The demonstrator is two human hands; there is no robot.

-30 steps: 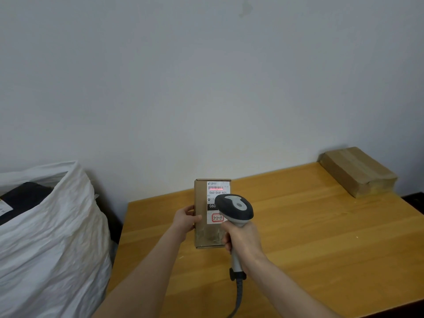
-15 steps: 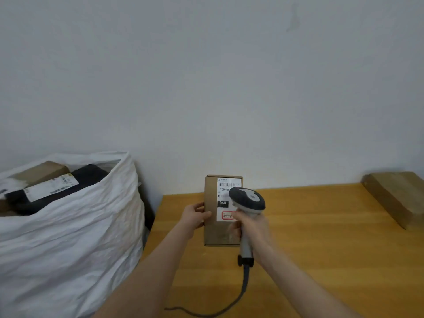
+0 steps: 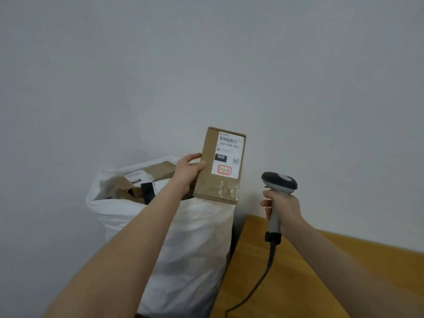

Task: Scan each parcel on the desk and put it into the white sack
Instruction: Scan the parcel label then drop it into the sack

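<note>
Cardboard parcel (image 3: 219, 166) is gripped in your left hand (image 3: 187, 172), raised above the white sack (image 3: 183, 237) mouth; your right hand (image 3: 281, 206) clasps the scanner (image 3: 278, 183). You are at the deposit step, I think: lower the parcel inside, then release.

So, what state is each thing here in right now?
Cardboard parcel: taped shut, held in the air, label toward camera.
White sack: open, parcels inside.
Barcode scanner: held upright, off the desk.
Left hand: grips the parcel.
Right hand: grips the scanner.
</note>
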